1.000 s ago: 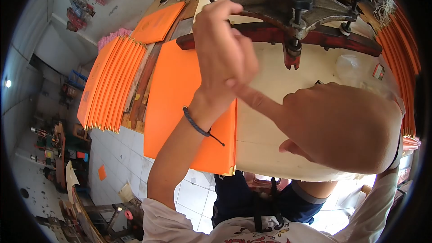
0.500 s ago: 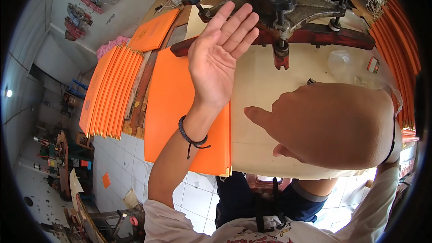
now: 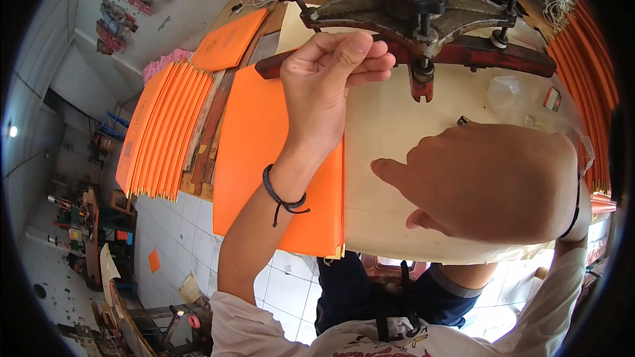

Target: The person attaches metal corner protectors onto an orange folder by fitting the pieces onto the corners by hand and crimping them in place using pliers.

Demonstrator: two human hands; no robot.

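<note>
My left hand is raised, its fingers bent and the thumb folded against them; I see nothing in it. It hovers over the far right part of a large orange cover, in front of the red bar of a black iron press. My right hand looms close, back towards me, over a cream sheet. Its forefinger sticks out to the left; the other fingers are folded and mostly hidden. A small black end shows at its far edge; whether the hand holds it is unclear.
Stacked orange covers with gold-coloured corners stand at left, with another orange cover behind. More orange covers stand on the right. A clear plastic bag and small red box lie beyond my right hand.
My left hand has gone from open, palm showing, to bent fingers with the thumb across, and turned. My right hand has kept its shape. The whole view has shifted slightly.
</note>
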